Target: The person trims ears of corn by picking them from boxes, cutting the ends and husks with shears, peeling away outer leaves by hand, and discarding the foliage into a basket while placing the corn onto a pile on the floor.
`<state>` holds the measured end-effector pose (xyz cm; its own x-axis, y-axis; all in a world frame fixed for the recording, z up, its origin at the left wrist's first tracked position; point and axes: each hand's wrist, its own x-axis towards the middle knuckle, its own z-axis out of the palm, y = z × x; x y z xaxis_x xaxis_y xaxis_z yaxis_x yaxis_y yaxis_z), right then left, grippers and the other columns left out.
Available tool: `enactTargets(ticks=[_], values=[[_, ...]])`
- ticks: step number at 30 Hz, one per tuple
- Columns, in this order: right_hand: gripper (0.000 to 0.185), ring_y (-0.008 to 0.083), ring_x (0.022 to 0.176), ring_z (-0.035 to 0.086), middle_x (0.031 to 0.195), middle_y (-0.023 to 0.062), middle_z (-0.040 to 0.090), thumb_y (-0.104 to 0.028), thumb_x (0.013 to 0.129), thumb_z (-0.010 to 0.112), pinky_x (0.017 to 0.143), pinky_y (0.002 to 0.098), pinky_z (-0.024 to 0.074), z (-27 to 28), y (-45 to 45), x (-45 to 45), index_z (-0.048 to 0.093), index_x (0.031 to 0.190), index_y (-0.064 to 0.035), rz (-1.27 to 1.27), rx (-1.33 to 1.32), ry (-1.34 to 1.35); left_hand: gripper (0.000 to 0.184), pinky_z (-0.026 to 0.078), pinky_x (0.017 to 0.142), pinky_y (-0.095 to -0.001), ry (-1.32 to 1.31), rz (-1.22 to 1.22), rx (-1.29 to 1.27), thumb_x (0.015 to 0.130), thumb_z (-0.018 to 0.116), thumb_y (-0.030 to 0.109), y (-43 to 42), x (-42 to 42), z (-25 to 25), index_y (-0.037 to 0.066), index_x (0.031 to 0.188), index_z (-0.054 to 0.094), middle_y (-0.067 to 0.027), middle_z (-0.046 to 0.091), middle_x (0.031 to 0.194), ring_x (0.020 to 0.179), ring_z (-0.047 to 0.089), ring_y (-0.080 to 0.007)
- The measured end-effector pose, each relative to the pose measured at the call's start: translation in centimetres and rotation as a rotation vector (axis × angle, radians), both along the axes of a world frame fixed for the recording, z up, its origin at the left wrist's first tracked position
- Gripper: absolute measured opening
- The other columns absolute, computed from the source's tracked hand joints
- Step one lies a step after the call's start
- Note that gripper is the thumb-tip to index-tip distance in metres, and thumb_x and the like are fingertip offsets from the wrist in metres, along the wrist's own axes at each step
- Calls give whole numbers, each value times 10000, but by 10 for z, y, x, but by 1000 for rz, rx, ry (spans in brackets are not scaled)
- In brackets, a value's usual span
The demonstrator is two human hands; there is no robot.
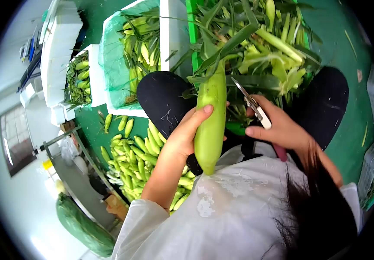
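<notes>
My left hand (189, 133) is wrapped round a green ear of corn (211, 130) in its husk, thumb across the front. The ear stands nearly upright in view, its long leaves still spreading from the upper end. To its right, my right hand (278, 125) grips pruning shears (256, 108), whose pointed blades reach up and left, apart from the ear. A pinkish-red handle end shows below the palm. Behind both hands is a green crate (191, 32) heaped with corn leaves and stalks (278, 43).
A pile of husked-in ears (141, 160) lies on the green floor (347, 108) at left. White foam boxes (165, 43) hold more ears at upper left. A metal frame (72, 177) and a green sack (83, 227) are at lower left.
</notes>
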<state>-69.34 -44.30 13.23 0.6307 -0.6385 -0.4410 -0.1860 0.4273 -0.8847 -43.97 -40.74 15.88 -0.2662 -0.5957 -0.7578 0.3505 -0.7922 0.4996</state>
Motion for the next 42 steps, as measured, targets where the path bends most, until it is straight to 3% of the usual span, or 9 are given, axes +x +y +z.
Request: enactTargets(ticks=[5, 11, 13, 14, 22, 30, 33, 36, 42], values=[[843, 206, 1119, 519, 1216, 123, 564, -418, 780, 813, 971, 316, 425, -25, -21, -4, 420, 1391, 10, 162, 267, -172, 942, 589, 721, -412, 52, -190, -69, 815, 687, 585, 13, 12, 3, 14, 1462, 308, -225, 625, 1039, 856, 669, -313], [942, 215, 1160, 521, 1274, 136, 555, -370, 722, 840, 994, 325, 420, -34, -33, -25, 372, 1443, 15, 325, 83, -209, 939, 593, 680, -423, 251, 56, 102, 785, 671, 596, 19, 4, -6, -14, 1435, 375, -178, 599, 1109, 924, 636, -304], [956, 220, 1175, 523, 1306, 147, 548, -374, 715, 844, 996, 334, 422, -34, -31, -28, 369, 1447, 16, 320, -63, -129, 920, 583, 678, -416, 126, -171, 17, 753, 728, 487, 24, 11, -11, -28, 1434, 385, -130, 574, 1143, 944, 612, -243], [893, 225, 1098, 583, 1238, 155, 609, -373, 701, 851, 964, 334, 454, -34, -27, -26, 447, 1395, 19, 264, -340, -39, 952, 580, 681, -405, 58, -266, 7, 730, 752, 482, 23, 10, -13, -37, 1436, 380, -128, 574, 1132, 938, 611, -236], [351, 97, 631, 574, 805, 48, 644, -210, 845, 744, 581, 233, 485, 0, -2, -37, 628, 1105, -5, -236, 455, -219, 1006, 586, 794, -448, 142, -155, -47, 717, 769, 596, 14, 20, -6, -74, 1376, 407, -251, 626, 1107, 937, 676, -344], [641, 102, 964, 537, 1043, 46, 616, -420, 834, 760, 786, 272, 456, 45, -10, -36, 518, 1290, -40, 96, 383, -138, 840, 509, 913, -373, -110, 6, -367, 768, 822, 342, 15, -14, -7, 21, 1412, 389, -93, 590, 1201, 1073, 595, -221], [490, 83, 731, 593, 878, 25, 641, -339, 817, 796, 618, 244, 491, 33, -9, -17, 602, 1138, -23, -7, 300, -224, 772, 459, 964, -315, -282, -94, -503, 715, 856, 86, 8, -26, 3, 21, 1368, 450, -46, 611, 1193, 1092, 585, -153], [369, 75, 570, 574, 785, 23, 643, -194, 786, 816, 552, 221, 485, 46, -6, -19, 640, 1057, -14, -195, 327, -243, 777, 477, 973, -337, -10, -52, -444, 735, 844, 191, 9, -11, 3, 1, 1375, 448, -129, 630, 1228, 1118, 615, -202], [602, 132, 897, 575, 1019, 52, 622, -239, 816, 789, 758, 268, 491, 36, -1, -34, 501, 1296, -20, 86, 315, -424, 868, 506, 976, -456, 81, -207, -422, 722, 802, 440, 13, 7, 9, -99, 1321, 480, -261, 619, 1201, 1109, 637, -370]])
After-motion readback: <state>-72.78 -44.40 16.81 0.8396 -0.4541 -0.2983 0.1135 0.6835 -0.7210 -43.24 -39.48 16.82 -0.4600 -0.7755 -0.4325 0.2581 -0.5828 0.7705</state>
